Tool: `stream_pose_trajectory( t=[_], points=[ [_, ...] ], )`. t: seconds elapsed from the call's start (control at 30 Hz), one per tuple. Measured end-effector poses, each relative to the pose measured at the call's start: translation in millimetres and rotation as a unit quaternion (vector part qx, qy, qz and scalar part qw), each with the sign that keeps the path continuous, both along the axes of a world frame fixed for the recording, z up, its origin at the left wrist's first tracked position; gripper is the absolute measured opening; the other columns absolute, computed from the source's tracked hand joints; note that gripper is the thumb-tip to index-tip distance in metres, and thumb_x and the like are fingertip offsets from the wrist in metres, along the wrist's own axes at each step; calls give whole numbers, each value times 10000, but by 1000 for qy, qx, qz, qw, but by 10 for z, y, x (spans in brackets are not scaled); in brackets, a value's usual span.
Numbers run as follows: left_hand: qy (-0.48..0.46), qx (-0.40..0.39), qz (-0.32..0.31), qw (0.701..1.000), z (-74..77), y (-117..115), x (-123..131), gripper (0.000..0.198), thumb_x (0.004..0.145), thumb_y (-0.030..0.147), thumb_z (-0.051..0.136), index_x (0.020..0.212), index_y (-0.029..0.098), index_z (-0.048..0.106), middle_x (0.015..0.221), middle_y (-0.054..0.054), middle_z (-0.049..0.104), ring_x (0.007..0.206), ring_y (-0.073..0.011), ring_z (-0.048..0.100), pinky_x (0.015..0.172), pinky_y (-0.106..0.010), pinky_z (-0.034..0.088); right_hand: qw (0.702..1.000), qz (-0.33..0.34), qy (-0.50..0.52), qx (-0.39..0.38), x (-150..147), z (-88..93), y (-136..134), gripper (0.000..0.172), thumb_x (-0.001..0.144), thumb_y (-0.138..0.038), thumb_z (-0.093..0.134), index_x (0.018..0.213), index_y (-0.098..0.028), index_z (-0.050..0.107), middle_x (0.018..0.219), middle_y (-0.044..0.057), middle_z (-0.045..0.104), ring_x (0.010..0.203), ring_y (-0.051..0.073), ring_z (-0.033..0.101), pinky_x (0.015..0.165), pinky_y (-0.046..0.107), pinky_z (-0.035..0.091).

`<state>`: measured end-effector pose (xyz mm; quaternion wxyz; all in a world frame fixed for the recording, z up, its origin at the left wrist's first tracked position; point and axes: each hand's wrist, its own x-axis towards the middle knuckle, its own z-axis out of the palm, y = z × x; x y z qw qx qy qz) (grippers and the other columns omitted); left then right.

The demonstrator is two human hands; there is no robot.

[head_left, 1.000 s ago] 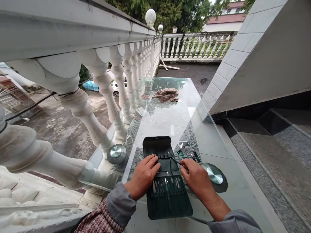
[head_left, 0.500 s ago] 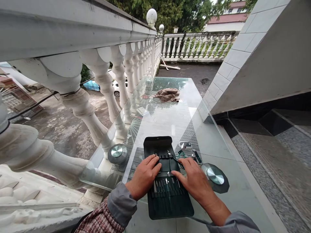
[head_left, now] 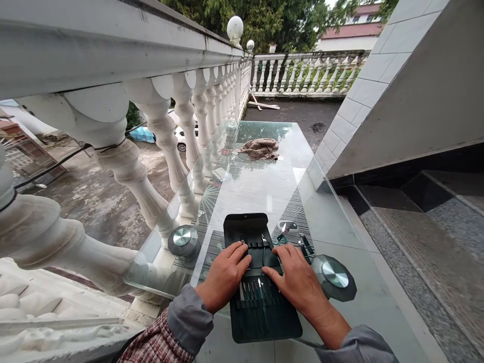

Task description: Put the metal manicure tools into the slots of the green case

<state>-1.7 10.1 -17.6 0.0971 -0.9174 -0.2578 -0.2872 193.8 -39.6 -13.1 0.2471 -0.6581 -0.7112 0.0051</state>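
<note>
A dark manicure case (head_left: 266, 330) lies unfolded on the glass table, with several slim metal tools (head_left: 260, 291) in its lower row of loops. In the upper band stands a pair of nippers (head_left: 264, 241), its tip pointing away from me. My left hand (head_left: 226, 272) grips the case's left edge, fingers closed together over it and thumb on the inner face. On the opposite edge, my right hand (head_left: 297, 275) holds the case beside the nippers, thumb on the middle fold. Its palm side is hidden.
Right of the case lie small scissors (head_left: 282, 238), a dark oval piece (head_left: 289, 225) and nail clippers (head_left: 305, 247). A crumpled brown cloth (head_left: 260, 149) rests farther back on the glass table (head_left: 340, 232). White balusters (head_left: 132, 166) line the left; steps (head_left: 423, 242) rise at right.
My right hand has shifted slightly left, closer against the case. The nippers' handle that slanted toward it now runs straighter within the case. My left hand has stayed in place.
</note>
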Motion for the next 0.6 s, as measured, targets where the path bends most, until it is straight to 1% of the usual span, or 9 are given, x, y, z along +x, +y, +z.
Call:
stream_pose_trajectory(
  t=[0.17,0.33,0.4,0.5,0.57,0.6],
  points=[
    [-13,7,-3,1000,-22,4,4,267,937,166,379,976,87,630,1090,-141,615,1087,-241,551,900,-379,515,1000,-7,-7,4,-13,0,11,244,750,-306,644,925,-188,521,916,82,564,886,251,523,754,376,440],
    [-7,5,2,1000,-60,13,4,270,938,165,374,995,90,627,1124,-154,603,1111,-247,541,892,-382,518,1000,-14,2,24,-28,-10,8,133,785,-299,596,848,-204,527,862,69,570,850,236,528,726,360,433],
    [0,2,5,1000,-73,13,1,255,935,170,391,1004,91,624,1135,-159,599,1125,-244,535,900,-382,513,999,-7,13,29,-12,0,11,117,798,-310,580,828,-210,527,847,62,571,839,228,530,723,351,430],
    [16,-1,8,1000,-83,16,-7,228,927,171,423,1018,95,618,1151,-166,595,1154,-238,518,915,-381,503,998,-6,40,46,139,26,34,142,822,-345,547,857,-208,538,856,62,578,849,219,532,742,343,428],
    [26,1,7,1000,-83,20,-11,225,924,165,427,1033,96,612,1165,-169,589,1168,-237,507,922,-385,496,995,-50,59,69,350,32,61,178,838,-367,508,885,-201,552,872,71,587,847,218,532,748,344,426],
    [29,4,6,1000,-80,22,-12,228,925,160,422,1038,96,610,1169,-171,587,1171,-237,505,924,-388,495,991,-90,67,78,477,25,75,196,841,-375,488,889,-199,560,871,73,591,831,218,533,743,347,425]
  ],
)
